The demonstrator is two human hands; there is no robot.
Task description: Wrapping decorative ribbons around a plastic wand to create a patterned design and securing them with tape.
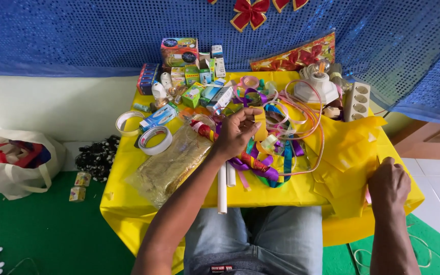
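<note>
Nearest the camera, a lap in pale blue denim (260,237) is seen, pushed under the front edge of the counter (128,203), which is draped in bright yellow paper. From the lap two bare forearms are extended forward. The right hand (389,184) is set at the counter's near right corner, its fingers curled down over a crumpled heap of yellow tissue paper (350,163); a pinch on the paper's edge is suggested, though the fingertips are hidden, so a firm hold cannot be confirmed. The left hand (236,133) is reached further in, toward the middle of the counter, and is closed on a small flat yellow piece (260,126), pinched between thumb and fingers above a tangle of purple, blue, green and pink ribbons (276,137).

The tangle is thus lying directly beneath and just right of the left hand, and well apart from the right hand, to its left and further from the body. Two white rods (222,186) are laid below the left wrist, their long axes running from front to back, with one overhanging the near edge. A clear bag of gold material (169,165) and a roll of tape (155,139) are placed to the left.
</note>
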